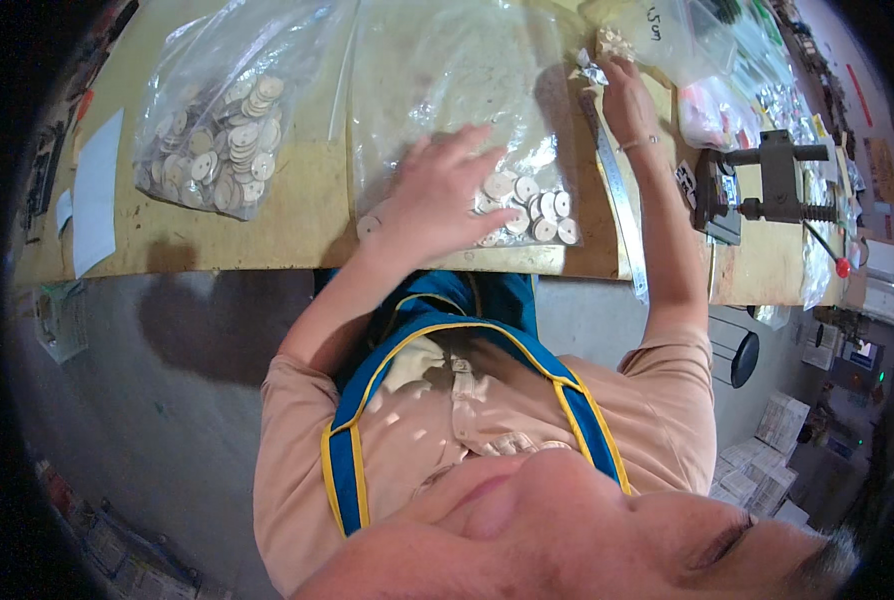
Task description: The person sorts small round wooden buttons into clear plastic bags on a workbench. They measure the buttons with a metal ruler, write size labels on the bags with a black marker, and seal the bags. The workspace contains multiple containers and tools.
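My left hand (449,195) lies with spread fingers on a large clear plastic bag (447,75). Inside its near end are several pale round discs (542,210) with small centre holes, partly covered by the hand. My right hand (627,105) reaches to a small heap of pale little pieces (615,42) at the far right. Its fingers are bent together at the heap's edge; what they pinch, if anything, is too small to make out. A crumpled silvery scrap (591,70) lies beside those fingers. Between the bag and my right forearm runs a steel ruler (615,195).
Another clear bag (212,150) full of similar discs lies on the left of the wooden table (302,190), near white paper (97,190). A dark metal clamp device (767,185) with a red-knobbed lever stands at the right edge. Behind it are plastic bags (712,115). A stool (744,358) stands below.
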Motion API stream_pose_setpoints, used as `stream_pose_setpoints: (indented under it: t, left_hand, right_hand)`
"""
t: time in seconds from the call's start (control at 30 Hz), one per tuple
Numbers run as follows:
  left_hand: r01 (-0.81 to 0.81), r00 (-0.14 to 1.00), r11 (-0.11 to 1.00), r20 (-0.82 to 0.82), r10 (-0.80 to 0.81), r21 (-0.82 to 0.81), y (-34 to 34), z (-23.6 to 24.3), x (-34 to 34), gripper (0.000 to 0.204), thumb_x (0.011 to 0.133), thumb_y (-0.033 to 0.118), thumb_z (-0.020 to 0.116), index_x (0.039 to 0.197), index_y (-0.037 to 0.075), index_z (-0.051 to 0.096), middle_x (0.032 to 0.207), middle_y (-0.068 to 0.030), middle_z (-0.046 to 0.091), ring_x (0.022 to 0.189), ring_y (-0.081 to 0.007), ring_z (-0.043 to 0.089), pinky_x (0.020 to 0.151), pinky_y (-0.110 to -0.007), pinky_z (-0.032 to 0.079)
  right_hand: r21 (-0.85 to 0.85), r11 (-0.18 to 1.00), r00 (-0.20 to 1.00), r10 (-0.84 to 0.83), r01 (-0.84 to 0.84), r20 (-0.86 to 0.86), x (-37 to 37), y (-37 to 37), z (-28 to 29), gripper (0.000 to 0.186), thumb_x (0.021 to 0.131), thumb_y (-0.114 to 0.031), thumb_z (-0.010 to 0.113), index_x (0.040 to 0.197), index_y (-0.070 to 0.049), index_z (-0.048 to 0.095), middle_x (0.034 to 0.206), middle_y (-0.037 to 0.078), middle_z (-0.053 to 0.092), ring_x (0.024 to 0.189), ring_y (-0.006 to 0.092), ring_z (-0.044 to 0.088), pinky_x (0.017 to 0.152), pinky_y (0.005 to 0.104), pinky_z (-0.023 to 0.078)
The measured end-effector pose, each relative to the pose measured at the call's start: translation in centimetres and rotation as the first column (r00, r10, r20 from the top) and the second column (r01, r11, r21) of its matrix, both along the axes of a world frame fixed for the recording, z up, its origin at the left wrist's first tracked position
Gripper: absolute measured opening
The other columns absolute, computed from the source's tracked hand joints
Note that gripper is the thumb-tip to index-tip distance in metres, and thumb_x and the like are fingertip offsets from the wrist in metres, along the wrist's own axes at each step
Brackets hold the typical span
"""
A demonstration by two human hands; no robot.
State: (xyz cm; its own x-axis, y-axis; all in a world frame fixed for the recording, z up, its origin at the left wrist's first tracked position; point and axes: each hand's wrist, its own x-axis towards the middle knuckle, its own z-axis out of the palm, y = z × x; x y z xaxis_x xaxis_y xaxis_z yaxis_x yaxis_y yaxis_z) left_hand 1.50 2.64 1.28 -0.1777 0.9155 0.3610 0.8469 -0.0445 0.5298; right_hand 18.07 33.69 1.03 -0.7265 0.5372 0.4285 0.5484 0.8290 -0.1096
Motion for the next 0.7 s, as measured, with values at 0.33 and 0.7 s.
stream_pose_setpoints:
  t: [0.33,0.7]
  left_hand:
    - [-0.305,0.874,0.915,0.303,0.379,-0.264,-0.8,0.1,-10.3,0.074,0.09,0.029,0.076,0.146,-0.006,0.045,0.119,-0.0181,0.068,0.09,-0.021,0.071,0.076,-0.035,0.056]
    - [-0.093,0.255,0.993,0.962,0.099,-0.078,3.0,0.4,-11.0,0.015,0.09,0.011,0.07,0.101,0.001,0.067,0.097,-0.0068,0.07,0.087,-0.0145,0.065,0.073,-0.028,0.053]
  right_hand:
    - [-0.383,0.908,0.983,0.184,-0.168,0.006,0.8,-10.3,0.7,0.035,0.09,-0.018,0.065,0.124,-0.008,0.065,0.123,0.018,0.065,0.106,0.0392,0.064,0.089,0.0441,0.054]
    - [-0.412,0.869,0.961,0.232,-0.275,-0.153,4.9,-15.8,-0.3,0.04,0.087,-0.018,0.07,0.125,-0.005,0.064,0.133,0.021,0.061,0.115,0.0414,0.061,0.098,0.0455,0.051]
